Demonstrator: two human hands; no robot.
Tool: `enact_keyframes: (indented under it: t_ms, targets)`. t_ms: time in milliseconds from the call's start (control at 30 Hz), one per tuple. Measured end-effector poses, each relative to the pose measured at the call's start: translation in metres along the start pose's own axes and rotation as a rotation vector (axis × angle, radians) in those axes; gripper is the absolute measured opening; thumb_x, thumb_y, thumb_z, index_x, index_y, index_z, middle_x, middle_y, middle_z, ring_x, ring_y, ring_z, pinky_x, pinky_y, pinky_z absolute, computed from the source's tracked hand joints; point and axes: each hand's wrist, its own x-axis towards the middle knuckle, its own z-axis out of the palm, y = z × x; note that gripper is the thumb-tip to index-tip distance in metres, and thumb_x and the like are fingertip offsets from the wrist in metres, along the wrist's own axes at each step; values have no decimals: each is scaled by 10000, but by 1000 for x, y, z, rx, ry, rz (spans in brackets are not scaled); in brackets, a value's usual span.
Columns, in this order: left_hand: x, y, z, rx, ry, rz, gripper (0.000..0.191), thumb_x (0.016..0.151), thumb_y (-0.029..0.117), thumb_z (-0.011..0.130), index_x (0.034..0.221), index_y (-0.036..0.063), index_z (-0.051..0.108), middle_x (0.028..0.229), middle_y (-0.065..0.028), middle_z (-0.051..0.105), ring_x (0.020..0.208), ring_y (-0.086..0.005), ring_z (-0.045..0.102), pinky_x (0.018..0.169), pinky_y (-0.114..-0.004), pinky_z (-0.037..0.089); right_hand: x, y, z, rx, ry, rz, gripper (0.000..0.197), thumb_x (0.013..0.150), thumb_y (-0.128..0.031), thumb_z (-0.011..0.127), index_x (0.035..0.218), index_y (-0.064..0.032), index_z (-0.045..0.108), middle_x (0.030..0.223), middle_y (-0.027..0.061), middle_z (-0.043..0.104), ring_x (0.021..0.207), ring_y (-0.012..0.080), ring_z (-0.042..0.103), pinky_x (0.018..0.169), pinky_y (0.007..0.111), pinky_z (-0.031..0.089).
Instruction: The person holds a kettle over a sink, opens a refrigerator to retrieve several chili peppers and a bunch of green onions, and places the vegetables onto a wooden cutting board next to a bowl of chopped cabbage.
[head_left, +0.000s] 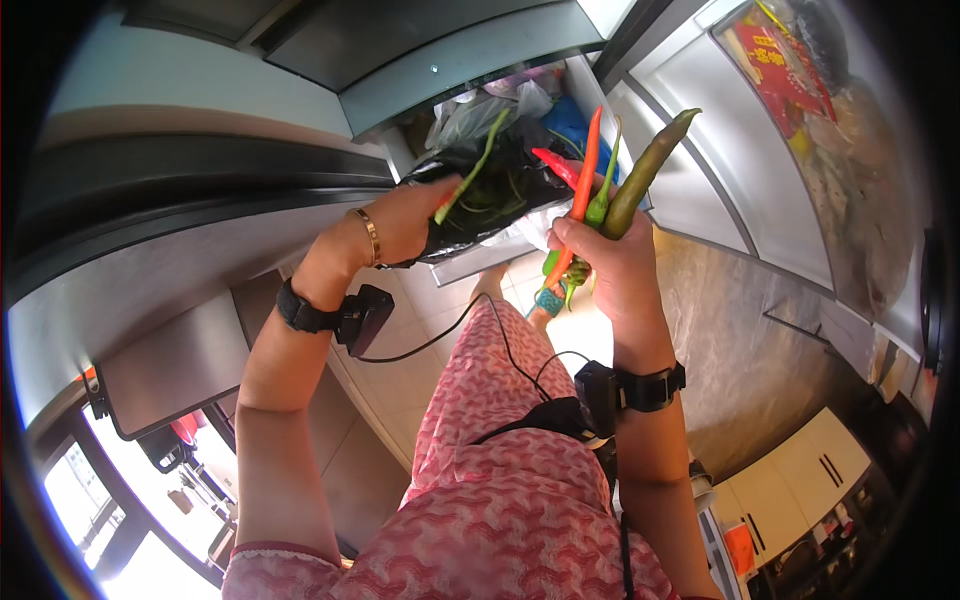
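My right hand (622, 259) grips a bunch of long chili peppers. Among them are an orange-red chili (583, 184), a slim green chili (602, 191) and a thick brownish-green pepper (649, 172). Behind these shows a shorter red chili (556, 166), and green ends poke out below the fist. My left hand (409, 217) holds the near left side of a black plastic bag (491, 199), its fingertips partly hidden. A long thin green chili (474, 165) crosses over those fingertips at the bag's mouth. More thin green pieces lie in the bag's dark inside.
The bag rests over a pulled-out refrigerator drawer (450, 271) holding clear and blue plastic bags (562, 124). To the right, an open door with shelf bins (750, 150) carries a red packet (787, 71). My feet stand on the tiled floor (390, 300) below; a cable (420, 349) hangs between my wrists.
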Motion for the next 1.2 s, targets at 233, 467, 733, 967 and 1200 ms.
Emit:
enact_keyframes:
  t_ms: [233, 467, 733, 967, 1200]
  targets:
    - [16, -10, 12, -178, -29, 62, 261, 766, -62, 372, 897, -10, 592, 835, -122, 655, 810, -224, 624, 744, -319, 488, -8, -4, -6, -74, 0, 16, 391, 755, -1, 624, 1131, 43, 524, 739, 36, 583, 655, 118, 593, 556, 239, 485]
    - [80, -28, 79, -337, -260, -307, 273, 891, 241, 452, 941, 24, 611, 822, -146, 642, 621, -268, 601, 522, -372, 469, -11, -3, 4, -104, -112, 37, 389, 760, -4, 625, 1136, 23, 527, 727, 34, 587, 669, 109, 596, 586, 234, 480]
    - [74, -27, 100, 130, -64, -438, 356, 878, 340, 474, 1003, 64, 663, 1027, -145, 647, 935, -299, 635, 788, -377, 508, -22, -10, 5, -219, -200, 169, 495, 729, 31, 643, 1204, 2, 507, 799, -5, 520, 664, 61, 504, 583, 206, 433]
    - [42, -23, 78, 184, 25, -681, 416, 861, 428, 513, 977, 56, 660, 968, -148, 657, 905, -301, 641, 763, -395, 507, -20, -11, -10, -249, -230, 186, 509, 718, 44, 648, 1205, -1, 508, 780, -14, 507, 655, 48, 493, 576, 209, 425]
    - [78, -109, 98, -48, 277, -639, 326, 802, 353, 587, 953, 67, 631, 946, -159, 648, 885, -332, 626, 712, -409, 515, -8, -12, 6, -196, -234, 131, 529, 731, 54, 633, 1235, 14, 479, 827, 16, 562, 658, 77, 551, 605, 222, 472]
